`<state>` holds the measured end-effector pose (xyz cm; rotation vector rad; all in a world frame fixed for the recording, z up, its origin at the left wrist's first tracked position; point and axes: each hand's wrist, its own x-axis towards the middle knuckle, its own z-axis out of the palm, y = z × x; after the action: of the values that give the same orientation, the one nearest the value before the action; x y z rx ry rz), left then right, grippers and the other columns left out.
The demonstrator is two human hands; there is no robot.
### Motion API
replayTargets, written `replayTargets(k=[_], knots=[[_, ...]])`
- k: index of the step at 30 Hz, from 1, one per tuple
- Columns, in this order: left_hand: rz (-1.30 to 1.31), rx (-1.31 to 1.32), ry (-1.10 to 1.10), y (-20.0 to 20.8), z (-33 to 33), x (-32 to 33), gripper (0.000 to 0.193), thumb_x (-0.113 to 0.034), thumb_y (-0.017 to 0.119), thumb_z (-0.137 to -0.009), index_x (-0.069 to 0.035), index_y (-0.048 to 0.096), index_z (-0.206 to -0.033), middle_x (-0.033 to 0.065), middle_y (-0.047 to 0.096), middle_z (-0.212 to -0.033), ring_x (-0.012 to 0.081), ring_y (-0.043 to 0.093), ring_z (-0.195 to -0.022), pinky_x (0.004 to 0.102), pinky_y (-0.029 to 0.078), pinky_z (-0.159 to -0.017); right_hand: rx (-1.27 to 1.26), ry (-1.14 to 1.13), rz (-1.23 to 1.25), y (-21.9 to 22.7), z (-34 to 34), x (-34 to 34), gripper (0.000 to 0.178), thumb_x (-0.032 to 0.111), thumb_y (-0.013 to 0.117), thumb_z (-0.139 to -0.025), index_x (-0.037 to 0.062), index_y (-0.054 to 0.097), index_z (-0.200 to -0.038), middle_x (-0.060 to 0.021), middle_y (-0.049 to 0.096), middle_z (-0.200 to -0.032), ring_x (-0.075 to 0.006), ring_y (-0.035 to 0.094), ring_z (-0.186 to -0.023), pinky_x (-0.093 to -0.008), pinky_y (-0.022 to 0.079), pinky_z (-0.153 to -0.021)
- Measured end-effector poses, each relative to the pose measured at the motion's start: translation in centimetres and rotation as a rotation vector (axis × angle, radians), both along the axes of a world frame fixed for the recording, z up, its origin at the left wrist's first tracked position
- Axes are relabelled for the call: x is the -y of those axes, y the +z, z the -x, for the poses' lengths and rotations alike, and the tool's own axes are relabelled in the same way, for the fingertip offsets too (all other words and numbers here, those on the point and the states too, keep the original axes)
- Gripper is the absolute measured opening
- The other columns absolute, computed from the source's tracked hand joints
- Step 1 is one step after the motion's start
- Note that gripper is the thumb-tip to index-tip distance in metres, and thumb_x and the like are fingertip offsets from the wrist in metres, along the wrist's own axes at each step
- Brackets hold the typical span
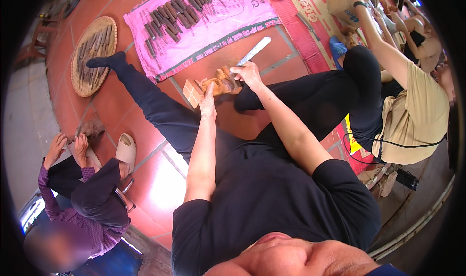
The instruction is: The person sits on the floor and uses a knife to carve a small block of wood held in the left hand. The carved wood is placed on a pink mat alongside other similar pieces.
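Note:
Between my outstretched legs I hold a brown wooden carving point(224, 80) with a squared, paler base marked by crossing lines point(192, 92). My left hand point(208, 100) is closed around the carving near that base. At its other end, my right hand point(246, 74) grips a long, flat, silver-coloured tool point(256, 50) with a rounded end pointing up and away from me. The tool's lower end is hidden by my fingers and the carving, so I cannot make out its kind.
Many slim dark-handled tools point(172, 16) lie in rows on a pink printed sheet point(213, 43) ahead. More lie on a round woven tray point(112, 43) by my left foot. A person in purple point(104, 232) sits at left, another in tan point(422, 116) at right.

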<state>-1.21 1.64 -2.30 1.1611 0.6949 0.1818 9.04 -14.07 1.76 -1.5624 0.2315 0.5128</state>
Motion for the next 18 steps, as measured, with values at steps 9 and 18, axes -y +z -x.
replayTargets(k=[9, 18], knots=[[0.038, 0.015, -0.028, 0.4, -0.3, 0.6, 0.036, -0.015, 0.064, -0.083, -0.013, 0.049, -0.116, 0.0030, 0.053, -0.109, 0.0155, 0.055, -0.097, 0.0314, 0.050, -0.076, -0.011, -0.092, 0.024, -0.9, -0.1, 0.7, 0.016, 0.014, 0.063, -0.073, -0.0004, 0.065, -0.079, -0.0084, 0.064, -0.067, -0.0141, 0.059, -0.048, -0.0252, 0.045, -0.044], [0.142, -0.104, -0.016, 2.4, -0.5, 0.0, 0.032, -0.019, 0.064, -0.084, -0.018, 0.052, -0.114, 0.0023, 0.056, -0.106, 0.0176, 0.059, -0.093, 0.0345, 0.055, -0.066, 0.075, -0.090, 0.031, -0.4, -1.2, 2.1, 0.011, 0.012, 0.064, -0.076, 0.0017, 0.061, -0.079, -0.0052, 0.064, -0.069, -0.0101, 0.057, -0.048, -0.0197, 0.041, -0.042]])
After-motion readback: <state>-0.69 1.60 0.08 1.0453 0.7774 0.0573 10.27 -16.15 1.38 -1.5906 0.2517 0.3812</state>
